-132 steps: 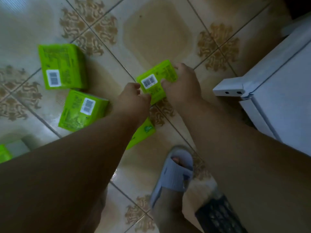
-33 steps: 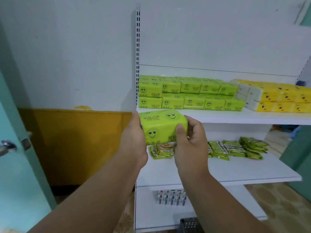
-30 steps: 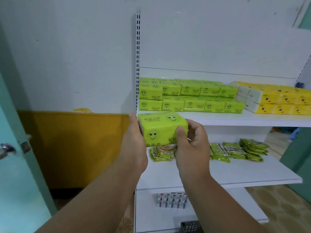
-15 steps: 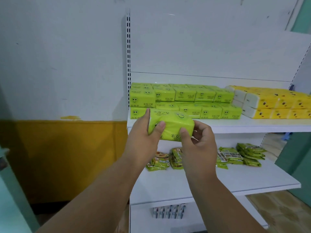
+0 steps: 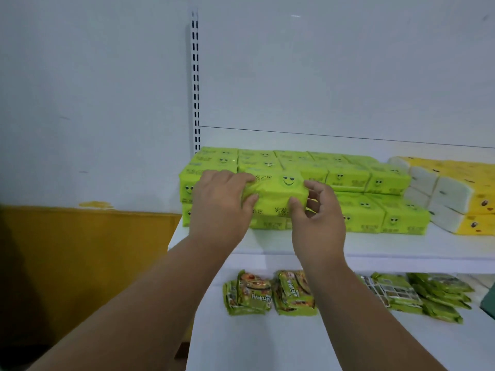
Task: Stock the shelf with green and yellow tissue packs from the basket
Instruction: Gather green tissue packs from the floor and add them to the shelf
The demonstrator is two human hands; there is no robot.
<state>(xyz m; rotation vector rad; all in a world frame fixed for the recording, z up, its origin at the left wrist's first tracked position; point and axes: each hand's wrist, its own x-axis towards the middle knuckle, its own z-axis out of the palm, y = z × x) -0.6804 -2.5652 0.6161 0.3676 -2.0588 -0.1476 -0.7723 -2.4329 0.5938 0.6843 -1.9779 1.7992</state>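
I stand in front of a white shelf [image 5: 401, 249] set against a pale wall [image 5: 93, 89]. At 9 o'clock the low part of the wall is painted yellow-brown [image 5: 88, 250]. A white strip with slots [image 5: 196, 84] runs up at 12 o'clock.

On the top shelf, green tissue packs [image 5: 348, 178] sit in two layers, side by side. I count five across the front of the top layer, but my hands hide some, so I cannot give the full number. At 3 o'clock, just beside them, are yellow tissue packs [image 5: 466, 199], also in two layers; the edge of the picture cuts them off.

On the lower shelf [image 5: 267, 344], at 6 o'clock, two bunches of green snack bags [image 5: 270, 293] lie side by side. At 4 o'clock more flat green bags [image 5: 417, 295] lie in piles; I cannot count them.

My left hand [image 5: 219, 207] and my right hand [image 5: 318, 218] both grip one green tissue pack [image 5: 278, 194], one at each end, fingers curled round it. I hold it at the front of the green rows, and it blocks the packs behind it. I cannot tell if it rests on them.
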